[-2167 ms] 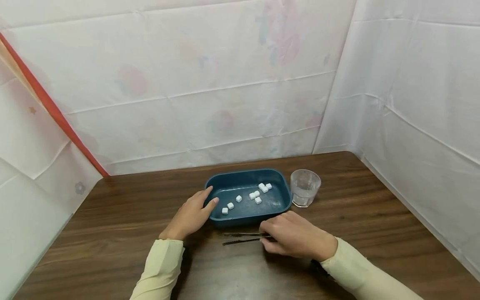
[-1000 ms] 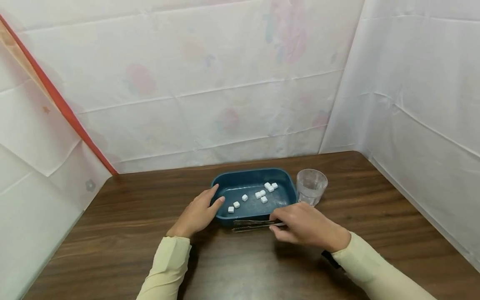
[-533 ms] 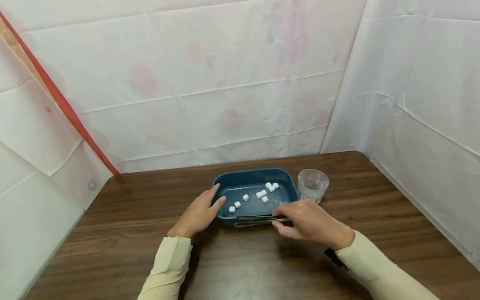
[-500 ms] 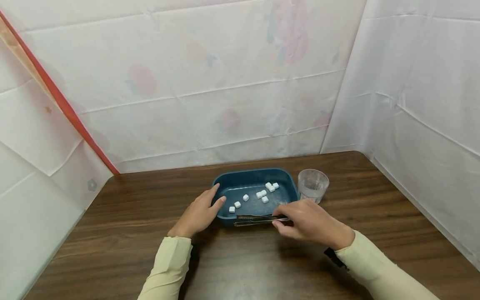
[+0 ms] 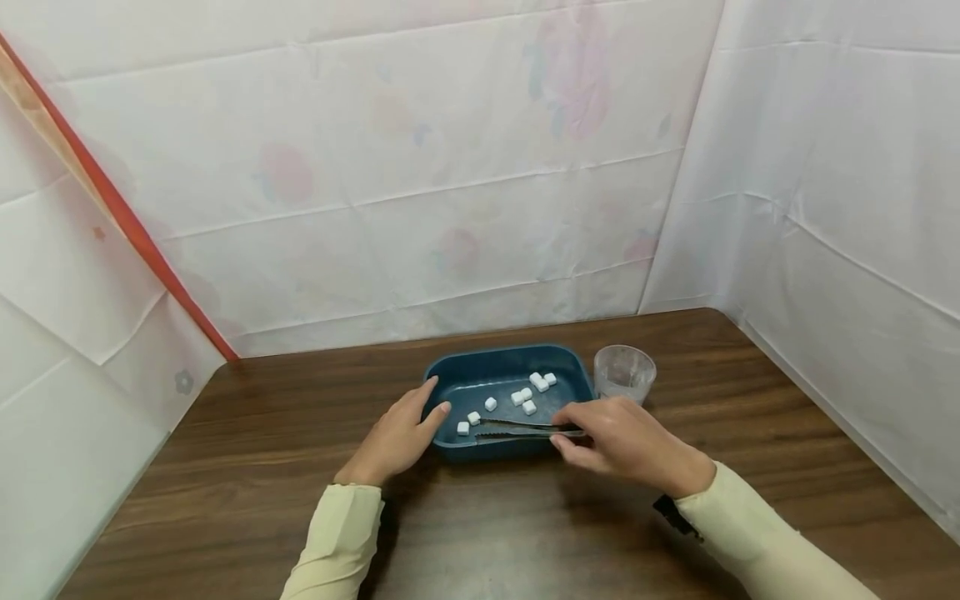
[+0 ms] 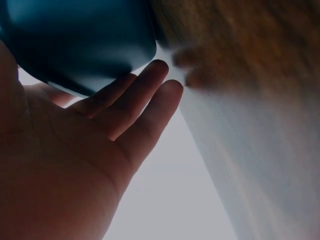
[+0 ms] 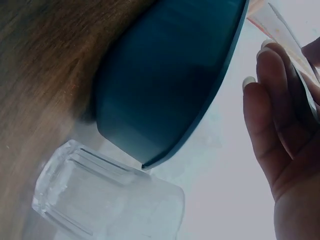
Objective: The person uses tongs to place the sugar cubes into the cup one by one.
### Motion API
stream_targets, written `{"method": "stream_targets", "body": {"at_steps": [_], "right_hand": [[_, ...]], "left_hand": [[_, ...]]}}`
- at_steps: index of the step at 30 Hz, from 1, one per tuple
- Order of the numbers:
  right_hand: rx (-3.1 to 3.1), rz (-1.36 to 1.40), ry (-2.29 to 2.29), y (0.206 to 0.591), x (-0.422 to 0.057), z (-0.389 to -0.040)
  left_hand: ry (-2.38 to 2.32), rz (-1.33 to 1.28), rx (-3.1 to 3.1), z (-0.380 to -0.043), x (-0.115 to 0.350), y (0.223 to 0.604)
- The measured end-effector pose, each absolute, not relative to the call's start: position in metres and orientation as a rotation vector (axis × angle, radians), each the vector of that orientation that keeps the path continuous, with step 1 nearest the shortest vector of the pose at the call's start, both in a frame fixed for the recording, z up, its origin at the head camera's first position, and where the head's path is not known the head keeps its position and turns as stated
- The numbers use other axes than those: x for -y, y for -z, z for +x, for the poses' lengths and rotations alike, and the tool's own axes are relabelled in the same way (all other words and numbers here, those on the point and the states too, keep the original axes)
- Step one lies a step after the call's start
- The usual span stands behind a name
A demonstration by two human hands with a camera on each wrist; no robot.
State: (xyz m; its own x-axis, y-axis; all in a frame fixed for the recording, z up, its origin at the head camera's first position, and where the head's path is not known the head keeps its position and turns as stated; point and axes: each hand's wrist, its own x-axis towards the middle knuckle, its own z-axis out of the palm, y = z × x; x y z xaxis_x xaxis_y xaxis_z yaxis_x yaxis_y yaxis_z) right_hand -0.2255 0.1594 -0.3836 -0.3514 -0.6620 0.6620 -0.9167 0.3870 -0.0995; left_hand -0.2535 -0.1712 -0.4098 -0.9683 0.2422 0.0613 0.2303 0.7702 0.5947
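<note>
Over blue tray (image 5: 495,364), right grip (image 5: 624,442) pinches serrated tongs (image 5: 525,432), left grip (image 5: 397,435) relaxed alongside; best straddle nearest white cube (image 5: 474,417) squarely.

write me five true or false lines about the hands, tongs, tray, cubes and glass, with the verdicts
1. The right hand holds the tongs. True.
2. The glass stands inside the tray. False: the glass stands on the table, beside the tray.
3. The white cubes lie in the tray. True.
4. The tongs are clamped on a cube. False: they are open, with no cube visible between their tips.
5. The left hand is at the tray's end away from the glass. True.
</note>
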Motion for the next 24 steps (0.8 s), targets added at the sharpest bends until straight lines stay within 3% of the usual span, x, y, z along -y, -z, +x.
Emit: {"method": "stream_targets", "body": {"at_steps": [24], "right_hand": [[2.311, 1.135, -0.599, 0.397, -0.165, -0.227]], "left_hand": [[-0.971, 0.383, -2.925, -0.251, 0.167, 0.408]]}}
